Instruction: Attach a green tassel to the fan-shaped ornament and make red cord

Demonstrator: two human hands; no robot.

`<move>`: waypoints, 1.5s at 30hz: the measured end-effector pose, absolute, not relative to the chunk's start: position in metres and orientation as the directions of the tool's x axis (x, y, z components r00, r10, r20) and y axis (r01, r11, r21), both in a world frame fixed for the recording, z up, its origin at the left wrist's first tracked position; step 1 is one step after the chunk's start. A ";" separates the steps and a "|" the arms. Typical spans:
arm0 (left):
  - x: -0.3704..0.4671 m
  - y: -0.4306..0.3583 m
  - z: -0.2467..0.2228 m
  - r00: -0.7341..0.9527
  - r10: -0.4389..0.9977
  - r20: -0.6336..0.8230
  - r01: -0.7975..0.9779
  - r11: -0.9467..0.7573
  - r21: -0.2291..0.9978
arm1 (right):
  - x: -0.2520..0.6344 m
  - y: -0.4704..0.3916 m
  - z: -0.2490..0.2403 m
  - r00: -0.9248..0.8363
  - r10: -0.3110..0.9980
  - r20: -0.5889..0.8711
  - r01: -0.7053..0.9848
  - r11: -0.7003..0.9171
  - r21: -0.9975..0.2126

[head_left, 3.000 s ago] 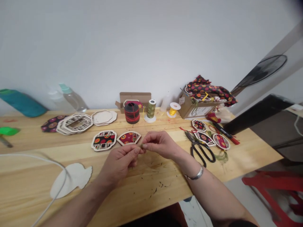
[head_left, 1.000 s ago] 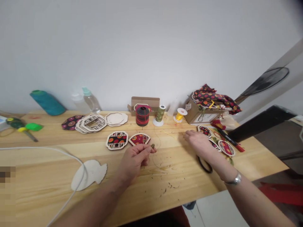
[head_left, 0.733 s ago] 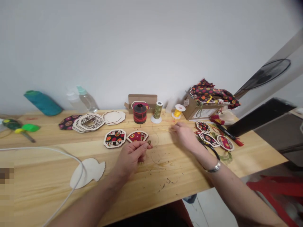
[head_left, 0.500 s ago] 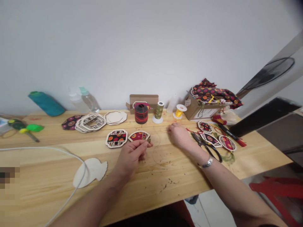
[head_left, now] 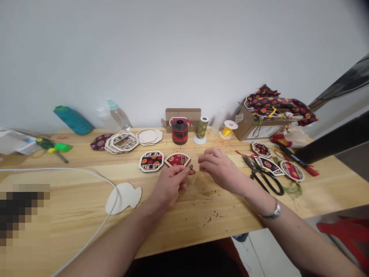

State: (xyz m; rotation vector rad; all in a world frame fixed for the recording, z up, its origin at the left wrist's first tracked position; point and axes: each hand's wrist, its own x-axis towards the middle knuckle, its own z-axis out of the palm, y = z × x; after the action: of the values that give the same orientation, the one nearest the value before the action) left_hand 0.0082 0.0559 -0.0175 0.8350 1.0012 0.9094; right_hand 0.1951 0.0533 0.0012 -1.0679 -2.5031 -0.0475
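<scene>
My left hand (head_left: 170,184) is closed in a pinch around a small olive-brown bead-like piece (head_left: 190,167), at the near side of a fan-shaped ornament (head_left: 177,159) with red patterned fabric. Just to the right, my right hand (head_left: 220,169) has its fingers bent together at a thin yellow thread (head_left: 195,176) that hangs between the two hands. Its fingertips are partly hidden. An eight-sided ornament (head_left: 151,161) with dark flowered fabric lies left of the fan. Black-handled scissors (head_left: 266,179) rest beyond my right wrist.
Along the wall stand a red-black thread spool (head_left: 180,132), a green spool (head_left: 203,129), a yellow spool (head_left: 227,130) and a cardboard box (head_left: 250,129) topped with fabric. Wooden frames (head_left: 124,142) are stacked left. A white cable (head_left: 98,177) crosses a wooden cutout (head_left: 123,197).
My right hand has come in close to my left hand, bringing the yellow thread with it. The left hand keeps its pinch. The view has shifted, so the table items appear farther right.
</scene>
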 end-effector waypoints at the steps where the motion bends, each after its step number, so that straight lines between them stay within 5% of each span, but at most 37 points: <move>1: 0.008 0.056 -0.018 0.284 0.898 -0.337 -0.239 0.406 0.882 | 0.194 0.053 0.000 -0.620 0.668 0.412 0.694 0.712 -0.110; 17: 0.006 0.059 -0.018 0.409 0.814 -0.413 -0.280 0.542 0.792 | 0.194 0.050 0.000 -0.779 0.415 0.470 0.604 0.700 0.382; 35: 0.006 0.058 -0.019 0.403 0.823 -0.401 -0.251 0.521 0.816 | 0.188 0.048 -0.002 -0.799 0.379 0.466 0.568 0.731 0.379; 38: 0.005 0.058 -0.021 0.401 0.832 -0.384 -0.235 0.499 0.834 | 0.200 0.040 -0.001 -0.671 0.544 0.503 0.730 0.602 0.323; 42: 0.006 0.059 -0.021 0.353 0.859 -0.370 -0.227 0.463 0.857 | 0.243 0.008 -0.004 -0.196 0.908 0.371 0.957 0.094 0.274; 45: 0.007 0.059 -0.019 0.320 0.875 -0.363 -0.223 0.442 0.869 | 0.278 -0.017 -0.013 0.058 0.964 0.259 0.934 -0.144 0.328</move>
State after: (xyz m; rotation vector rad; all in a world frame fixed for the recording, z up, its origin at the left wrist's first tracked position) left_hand 0.0066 0.0585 -0.0192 0.8124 0.9776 0.8365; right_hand 0.2784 -0.0170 -0.0132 -2.3365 -2.1006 -0.6775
